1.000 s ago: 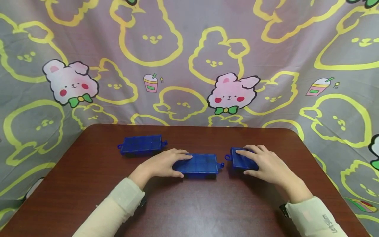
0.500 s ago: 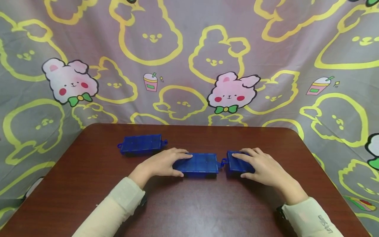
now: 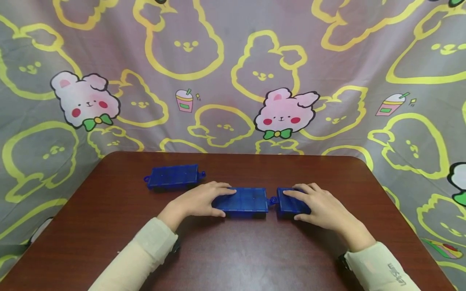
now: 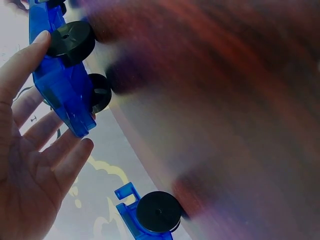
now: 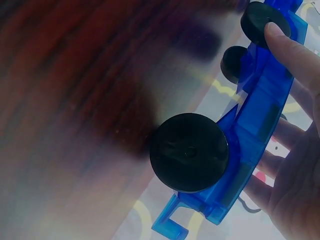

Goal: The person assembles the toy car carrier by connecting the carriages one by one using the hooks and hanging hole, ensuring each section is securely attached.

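My left hand [image 3: 200, 200] grips the left end of a blue translucent toy wagon [image 3: 245, 200] in the middle of the table, thumb on the near side and fingers over the top. With thumb and fingers on opposite sides, my right hand [image 3: 325, 206] holds a second blue toy wagon [image 3: 287, 201], whose right end the hand covers. Between the two wagons, the ring [image 3: 273, 200] overlaps the facing hook; whether it is fully seated I cannot tell. Black wheels [image 5: 190, 152] show on the right wagon in the right wrist view.
A third blue toy wagon [image 3: 174, 176] stands apart at the back left, ring on its left and hook on its right. All stand on a brown wooden table [image 3: 233, 250]. A patterned curtain [image 3: 218, 81] hangs behind its far edge.
My right hand has moved left with its wagon, bringing the ring from a gap away onto the middle wagon's hook. My left hand and its wagon have stayed put.
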Available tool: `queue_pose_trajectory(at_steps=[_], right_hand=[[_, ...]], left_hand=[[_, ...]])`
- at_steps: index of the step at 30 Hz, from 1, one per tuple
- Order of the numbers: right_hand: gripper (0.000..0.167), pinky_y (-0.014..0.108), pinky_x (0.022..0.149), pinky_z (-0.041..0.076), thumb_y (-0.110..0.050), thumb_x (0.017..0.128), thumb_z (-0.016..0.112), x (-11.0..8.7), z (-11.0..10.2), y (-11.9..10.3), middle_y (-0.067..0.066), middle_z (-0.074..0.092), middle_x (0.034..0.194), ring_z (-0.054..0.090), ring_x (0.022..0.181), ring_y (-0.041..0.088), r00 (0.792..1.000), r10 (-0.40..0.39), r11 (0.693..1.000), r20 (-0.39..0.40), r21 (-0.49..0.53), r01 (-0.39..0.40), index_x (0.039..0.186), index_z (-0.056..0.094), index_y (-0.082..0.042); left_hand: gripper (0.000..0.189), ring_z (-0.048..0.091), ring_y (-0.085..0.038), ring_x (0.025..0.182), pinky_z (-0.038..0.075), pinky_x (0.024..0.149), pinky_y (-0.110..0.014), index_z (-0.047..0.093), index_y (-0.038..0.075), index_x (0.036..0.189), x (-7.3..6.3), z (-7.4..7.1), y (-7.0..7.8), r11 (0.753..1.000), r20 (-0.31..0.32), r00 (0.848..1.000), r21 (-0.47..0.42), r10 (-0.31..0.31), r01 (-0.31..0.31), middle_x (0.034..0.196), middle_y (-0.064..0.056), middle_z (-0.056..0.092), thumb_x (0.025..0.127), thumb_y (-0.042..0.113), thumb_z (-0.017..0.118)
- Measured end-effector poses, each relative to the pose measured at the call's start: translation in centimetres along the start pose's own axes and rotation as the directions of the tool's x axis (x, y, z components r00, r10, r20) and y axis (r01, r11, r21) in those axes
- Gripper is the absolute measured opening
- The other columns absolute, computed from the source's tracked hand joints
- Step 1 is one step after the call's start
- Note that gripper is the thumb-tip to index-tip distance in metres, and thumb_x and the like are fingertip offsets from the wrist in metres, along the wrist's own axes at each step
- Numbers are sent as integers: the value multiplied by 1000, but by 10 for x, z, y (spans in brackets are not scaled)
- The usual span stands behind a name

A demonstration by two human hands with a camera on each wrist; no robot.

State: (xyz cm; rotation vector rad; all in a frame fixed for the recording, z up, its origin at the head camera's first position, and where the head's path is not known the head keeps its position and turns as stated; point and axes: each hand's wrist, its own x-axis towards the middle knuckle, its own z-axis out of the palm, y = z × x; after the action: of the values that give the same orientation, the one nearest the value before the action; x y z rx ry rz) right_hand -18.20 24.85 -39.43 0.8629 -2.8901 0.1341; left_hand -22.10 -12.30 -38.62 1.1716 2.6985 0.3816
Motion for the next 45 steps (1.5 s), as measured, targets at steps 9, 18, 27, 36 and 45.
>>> queue_pose_trajectory(at_steps=[9,18,27,36,45], right_hand=[[73,58,81,53,-41,76,85,2,0,1,12,57,137,55,118,34,1000,7,1000,5,8,-7,142,56,-29],[73,56,78,54,-40,76,85,4,1,3,12,56,137,54,119,35,1000,-11,1000,1,25,11,141,56,-27],[74,58,79,54,-40,75,85,3,2,2,12,56,138,54,120,35,1000,8,1000,17,25,-9,142,55,-28],[72,64,89,50,-41,76,85,4,-2,-2,10,57,137,54,121,37,999,22,1000,28,21,-22,141,57,-28],[72,59,96,50,-41,79,83,14,-8,-11,10,54,143,51,127,35,999,34,992,32,121,-37,143,54,-25]], left_hand=[[68,46,-30,139,43,111,-48,51,19,147,0,-1,-1,1000,-16,1000,1,9,-9,152,-8,47,86,38,77],[69,46,-31,139,42,111,-49,51,19,147,0,-1,-4,1000,-21,1000,4,15,-15,152,-9,47,86,38,77],[69,47,-31,139,42,111,-48,52,19,146,1,0,-3,1000,-20,1000,6,19,-19,152,-10,48,86,38,78],[70,45,-30,141,42,111,-49,50,20,148,0,1,-2,1000,-13,1000,9,2,-2,154,-8,45,86,40,77],[74,38,-28,145,41,112,-51,46,24,150,-7,-2,0,999,-32,999,-20,-34,33,158,-3,40,85,45,76]])
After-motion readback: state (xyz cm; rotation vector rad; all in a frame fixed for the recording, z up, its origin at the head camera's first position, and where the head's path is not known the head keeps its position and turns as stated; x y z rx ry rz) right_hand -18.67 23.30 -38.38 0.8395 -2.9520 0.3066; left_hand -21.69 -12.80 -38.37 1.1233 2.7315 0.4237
